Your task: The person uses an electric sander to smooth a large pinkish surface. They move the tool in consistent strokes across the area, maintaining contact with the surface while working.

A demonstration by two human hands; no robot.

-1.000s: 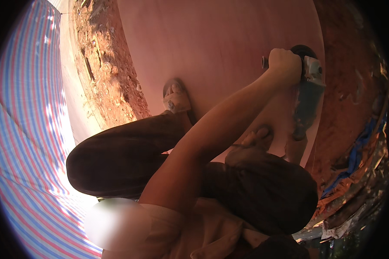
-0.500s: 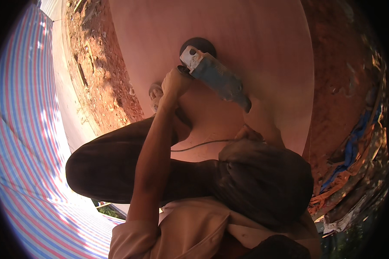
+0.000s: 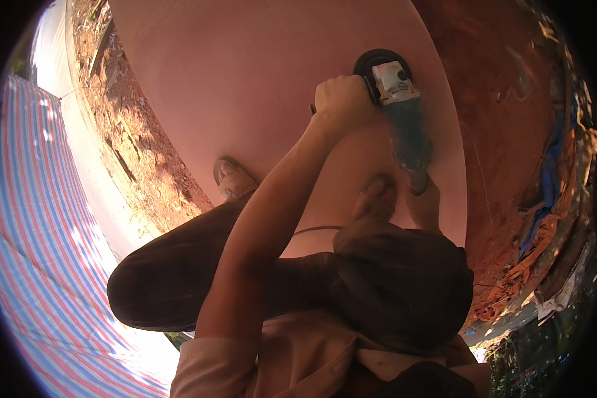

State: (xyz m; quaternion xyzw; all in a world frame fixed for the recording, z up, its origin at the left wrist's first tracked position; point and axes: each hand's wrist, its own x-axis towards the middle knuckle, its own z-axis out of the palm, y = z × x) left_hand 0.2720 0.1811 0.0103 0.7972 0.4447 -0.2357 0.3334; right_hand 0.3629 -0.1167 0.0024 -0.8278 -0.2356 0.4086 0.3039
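A blue-green angle grinder (image 3: 410,129) with a pale metal head rests its round dark disc (image 3: 367,62) against the smooth pinkish-brown board (image 3: 265,79), near the board's right edge. My left hand (image 3: 343,101) is closed round the black side handle beside the head. At the rear end of the body, my right hand (image 3: 426,202) holds the grinder, its fingers partly hidden. A dark cord (image 3: 318,229) runs along the board between my legs. I squat on this board, with my left foot (image 3: 235,179) and right foot (image 3: 376,198) both on it.
Reddish soil (image 3: 511,152) lies right of the board, with a blue strip of cloth or plastic (image 3: 549,179) and debris beyond. Left are sunlit rubble (image 3: 129,132), a pale ledge, and a striped red, white and blue sheet (image 3: 36,199).
Both hands have swung the grinder to the right across the board, toward its right edge. Its body now points more nearly straight away from me. The view has shifted a little too.
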